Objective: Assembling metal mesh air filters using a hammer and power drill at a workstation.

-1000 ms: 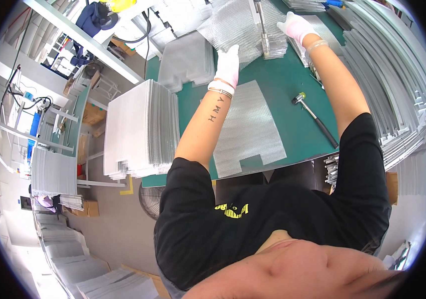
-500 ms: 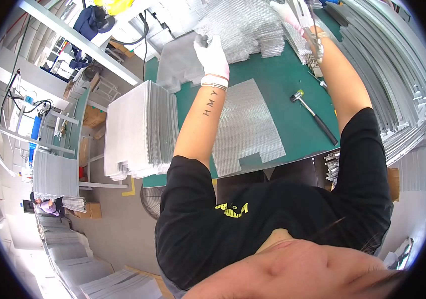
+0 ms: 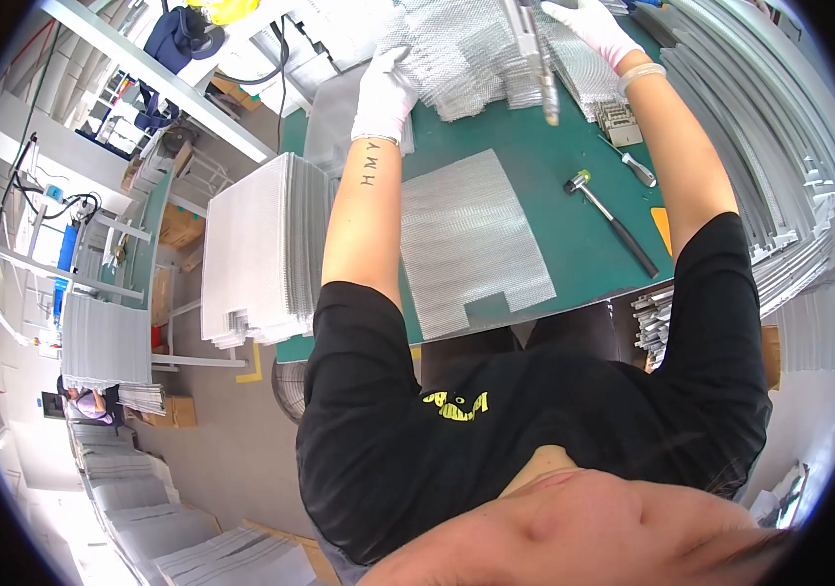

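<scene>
My left hand [image 3: 383,96], in a white glove, reaches to the far left of the green table, over a grey sheet [image 3: 331,122] and beside the left edge of a pile of silvery mesh sheets [image 3: 461,73]. Its fingers look stretched out; their tips are hard to make out. My right hand [image 3: 593,34], also gloved, is at the pile's far right with fingers extended and apart. Just left of it, a slim metal tool [image 3: 539,68] hangs down over the pile. A single notched mesh sheet [image 3: 476,234] lies flat on the table near me.
A tall stack of sheets [image 3: 256,249] stands at the table's left. On the right lie a hammer [image 3: 615,227], a screwdriver [image 3: 640,172] and an orange object [image 3: 661,229]. Long metal profiles [image 3: 769,156] are heaped beyond the right edge. A grey frame post [image 3: 163,83] crosses the upper left.
My left hand has shifted slightly left and away from me. My right hand has moved a little. The hanging tool has swung left, from in front of my right wrist to over the pile.
</scene>
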{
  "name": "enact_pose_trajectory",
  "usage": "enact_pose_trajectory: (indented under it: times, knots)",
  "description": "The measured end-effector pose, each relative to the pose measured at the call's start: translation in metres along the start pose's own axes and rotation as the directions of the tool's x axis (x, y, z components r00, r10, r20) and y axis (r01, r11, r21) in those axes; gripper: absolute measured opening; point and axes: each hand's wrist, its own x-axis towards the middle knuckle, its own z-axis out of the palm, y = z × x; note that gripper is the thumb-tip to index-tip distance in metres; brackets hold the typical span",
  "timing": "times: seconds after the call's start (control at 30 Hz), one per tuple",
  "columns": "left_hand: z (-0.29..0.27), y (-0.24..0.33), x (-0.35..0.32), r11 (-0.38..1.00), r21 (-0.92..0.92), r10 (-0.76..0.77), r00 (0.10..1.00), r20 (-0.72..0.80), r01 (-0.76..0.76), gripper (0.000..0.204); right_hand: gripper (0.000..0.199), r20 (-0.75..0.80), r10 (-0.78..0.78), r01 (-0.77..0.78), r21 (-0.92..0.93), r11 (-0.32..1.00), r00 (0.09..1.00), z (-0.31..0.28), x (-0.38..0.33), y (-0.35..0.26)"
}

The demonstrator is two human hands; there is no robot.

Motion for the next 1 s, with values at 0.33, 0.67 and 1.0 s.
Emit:
enact_pose_trajectory:
  times: [0.33, 0.67, 1.0]
  knots:
    - [-0.015, 0.017, -0.001, 0.981, -0.181, 0.085, 0.992, 0.096, -0.067, 0.040, 0.052, 0.029, -0.436, 0.427, 0.150, 0.892, 0.899, 0.002, 0.013, 0.072]
    - [-0.020, 0.027, -0.067, 0.935, 0.261, 0.213, 0.970, 0.120, -0.238, 0.039, 0.042, 0.045, -0.068, 0.061, 0.134, 0.989, 0.997, -0.001, -0.032, 0.020]
    - [-0.029, -0.019, -0.374, 0.627, 0.778, 0.385, 0.883, -0.269, -0.036, 0.056, 0.075, 0.312, -0.011, 0.014, -0.007, 1.000, 0.950, 0.063, -0.293, -0.103]
